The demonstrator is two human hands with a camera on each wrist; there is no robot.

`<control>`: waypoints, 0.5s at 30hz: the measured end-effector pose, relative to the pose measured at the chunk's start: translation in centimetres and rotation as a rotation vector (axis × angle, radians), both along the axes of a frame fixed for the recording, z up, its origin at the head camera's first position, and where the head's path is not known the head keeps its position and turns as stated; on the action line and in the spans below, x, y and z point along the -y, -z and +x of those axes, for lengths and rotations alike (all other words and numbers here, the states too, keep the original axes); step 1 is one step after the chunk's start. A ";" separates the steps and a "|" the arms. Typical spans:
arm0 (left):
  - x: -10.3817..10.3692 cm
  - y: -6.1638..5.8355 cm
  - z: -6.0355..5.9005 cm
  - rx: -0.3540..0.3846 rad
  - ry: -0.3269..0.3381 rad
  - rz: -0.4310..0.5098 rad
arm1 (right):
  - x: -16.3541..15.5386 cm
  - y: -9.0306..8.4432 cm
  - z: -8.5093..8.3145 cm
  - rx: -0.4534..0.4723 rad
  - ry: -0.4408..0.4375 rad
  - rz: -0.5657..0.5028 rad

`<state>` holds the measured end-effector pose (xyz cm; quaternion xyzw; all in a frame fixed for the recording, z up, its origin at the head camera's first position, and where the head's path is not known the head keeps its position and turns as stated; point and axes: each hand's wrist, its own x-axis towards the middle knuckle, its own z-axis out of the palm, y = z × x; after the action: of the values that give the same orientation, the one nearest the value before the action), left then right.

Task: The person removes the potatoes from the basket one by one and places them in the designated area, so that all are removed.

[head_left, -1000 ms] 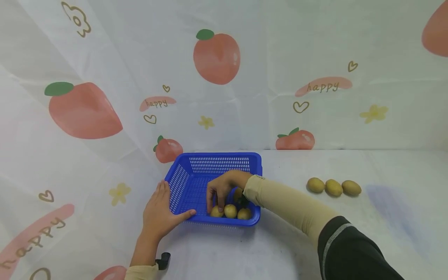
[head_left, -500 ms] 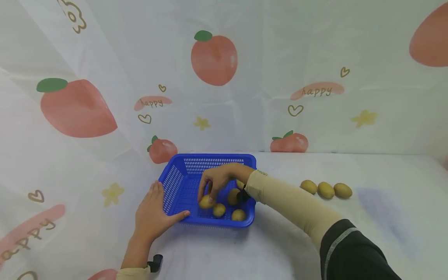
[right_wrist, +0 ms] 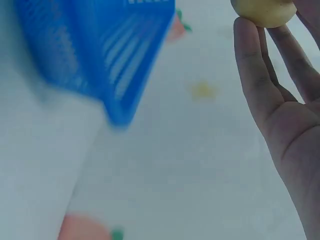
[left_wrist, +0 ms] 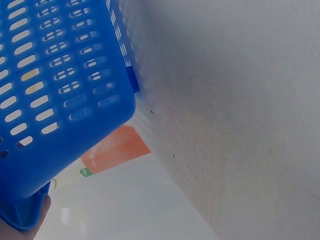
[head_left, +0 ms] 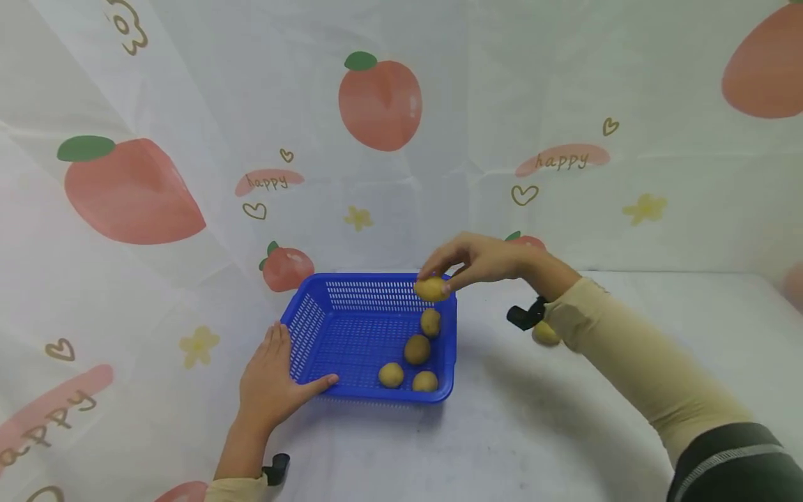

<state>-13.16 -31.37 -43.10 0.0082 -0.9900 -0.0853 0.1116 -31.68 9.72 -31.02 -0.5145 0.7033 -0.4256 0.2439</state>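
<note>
A blue slotted plastic basket stands on the white cloth-covered table. Several small yellow-brown potatoes lie in its right half, among them one at the front and one further back. My right hand pinches another potato in the air above the basket's far right corner. In the right wrist view that potato sits at my fingertips, with the basket below. My left hand rests flat against the basket's near left corner, thumb along the front wall. The left wrist view shows only the basket's wall.
One more potato lies on the table to the right, partly hidden behind my right wrist. A cloth backdrop printed with peaches hangs close behind the basket and along the left side. Bare tabletop lies in front.
My right hand picked a potato from the basket's near side and lifted it up and to the far right. The left hand kept its place. My right arm now hides the potatoes on the table.
</note>
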 end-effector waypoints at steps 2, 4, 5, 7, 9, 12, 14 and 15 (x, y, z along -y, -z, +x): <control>-0.1 0.0 0.0 0.001 0.001 0.001 | -2.9 0.4 0.0 -0.003 0.055 -0.026; -0.1 0.0 0.0 0.000 0.003 0.004 | -5.9 1.1 0.2 -0.018 0.116 -0.051; -0.2 0.0 0.0 -0.001 0.003 0.005 | -7.3 1.4 0.3 -0.022 0.150 -0.059; -0.2 0.0 0.0 -0.004 0.004 0.007 | -10.2 2.4 0.6 -0.025 0.215 -0.085; -0.2 0.1 -0.1 -0.004 0.004 0.008 | -13.0 3.4 1.2 -0.027 0.291 -0.115; -0.3 0.1 -0.1 0.000 -0.001 0.003 | -16.7 4.9 2.3 -0.037 0.419 -0.133; -0.3 0.1 -0.2 0.003 -0.002 0.003 | -19.1 6.1 3.2 -0.050 0.517 -0.132; -0.3 0.2 -0.2 0.003 -0.003 0.002 | -20.2 6.6 3.7 -0.061 0.569 -0.122</control>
<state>-13.35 -31.06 -43.26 0.0097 -0.9901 -0.0862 0.1103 -27.97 29.91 -37.61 -0.3228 0.7995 -0.5028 0.0623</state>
